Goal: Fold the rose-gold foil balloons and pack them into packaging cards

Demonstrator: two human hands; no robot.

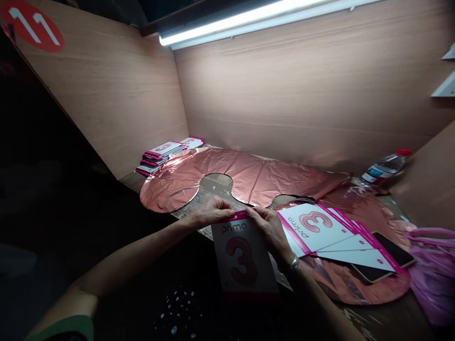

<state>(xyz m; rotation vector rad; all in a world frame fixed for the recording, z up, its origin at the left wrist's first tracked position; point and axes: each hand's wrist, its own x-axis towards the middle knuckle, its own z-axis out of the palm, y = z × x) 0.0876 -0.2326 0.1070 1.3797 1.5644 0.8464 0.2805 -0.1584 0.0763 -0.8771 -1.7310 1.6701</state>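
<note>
Between my two hands hangs a flat balloon packet (pixel 241 258) printed "prima" with a pink 3, upright in front of the table edge. My left hand (pixel 213 211) pinches its pink top edge at the left. My right hand (pixel 269 229), with a silver band at the wrist, grips the same edge at the right. Behind them a flat rose-gold foil balloon (pixel 256 177) shaped like a 3 lies across the table. To the right, several similar packets (pixel 316 227) are fanned out, partly over a dark phone (pixel 394 251) on more rose-gold foil (pixel 355 289).
A stack of packets (pixel 159 154) stands at the back left against the wooden partition (pixel 117 90). At the right are a clear bottle with a red cap (pixel 386 168) and a pink plastic bag (pixel 432 274). A lit tube lamp (pixel 249 23) runs along the top.
</note>
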